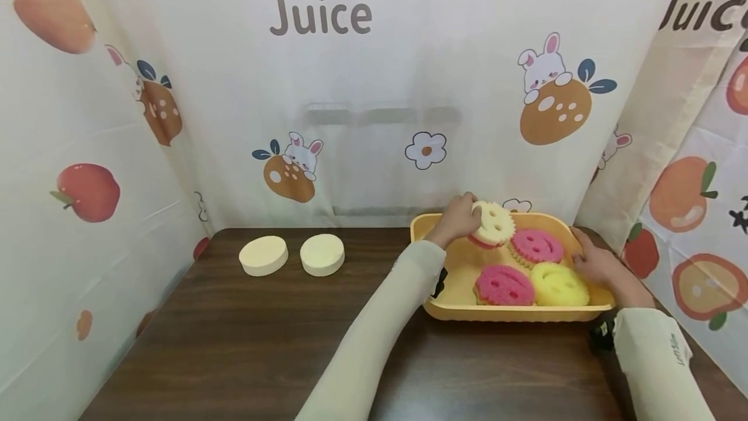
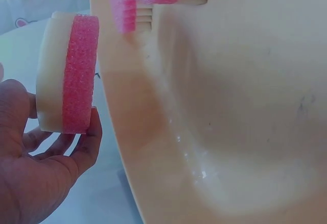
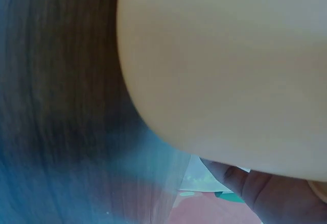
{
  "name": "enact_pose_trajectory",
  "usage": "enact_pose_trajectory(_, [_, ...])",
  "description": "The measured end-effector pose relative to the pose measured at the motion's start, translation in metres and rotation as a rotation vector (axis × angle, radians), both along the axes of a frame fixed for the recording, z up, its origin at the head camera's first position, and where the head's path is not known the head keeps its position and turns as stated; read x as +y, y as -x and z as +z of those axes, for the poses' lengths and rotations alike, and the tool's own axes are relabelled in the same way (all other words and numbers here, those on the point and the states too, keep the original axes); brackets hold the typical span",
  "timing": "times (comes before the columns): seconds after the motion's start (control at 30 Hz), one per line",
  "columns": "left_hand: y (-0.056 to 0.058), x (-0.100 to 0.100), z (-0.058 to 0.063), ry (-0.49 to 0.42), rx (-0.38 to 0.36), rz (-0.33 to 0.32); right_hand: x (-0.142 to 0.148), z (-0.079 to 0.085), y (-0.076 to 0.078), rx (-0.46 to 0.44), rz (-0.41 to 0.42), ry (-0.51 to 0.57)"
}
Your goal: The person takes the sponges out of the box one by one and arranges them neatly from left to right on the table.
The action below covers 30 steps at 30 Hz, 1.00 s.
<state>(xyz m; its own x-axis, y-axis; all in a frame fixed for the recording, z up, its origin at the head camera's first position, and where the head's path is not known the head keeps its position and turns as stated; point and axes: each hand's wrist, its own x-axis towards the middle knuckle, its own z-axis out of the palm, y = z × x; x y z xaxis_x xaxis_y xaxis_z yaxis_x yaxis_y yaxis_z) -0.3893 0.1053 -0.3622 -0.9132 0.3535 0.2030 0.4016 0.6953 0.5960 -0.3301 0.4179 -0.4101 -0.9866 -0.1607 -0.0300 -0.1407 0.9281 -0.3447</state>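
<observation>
Cream-pink sponge (image 1: 497,225) — left hand (image 1: 460,218) grips one edge

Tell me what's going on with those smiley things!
A person's left hand is holding a cream-and-pink smiley sponge near the back of the yellow tray. Their right hand grips the tray's right side. Three more smiley sponges lie in the tray: two with pink tops and one yellow. Two pale round discs sit on the brown table, off to the left.
</observation>
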Motion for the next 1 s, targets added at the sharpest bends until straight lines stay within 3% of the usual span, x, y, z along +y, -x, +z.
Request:
enact_pose_trajectory(0.23, [-0.001,-0.007,0.005,-0.015,-0.024,-0.011,-0.002,-0.003,0.003,0.005,0.077,0.019])
enact_pose_trajectory(0.47, [-0.007,-0.018,0.007,-0.029,-0.028,-0.006,-0.003,-0.002,0.008,-0.013,0.091,0.006])
enact_pose_trajectory(0.8, [-0.013,-0.032,0.018,-0.098,-0.008,-0.056,-0.001,0.001,0.007,0.048,0.117,0.001])
enact_pose_trajectory(1.0, [-0.010,-0.051,0.023,-0.111,0.028,-0.012,0.001,0.000,0.010,0.063,0.124,0.017])
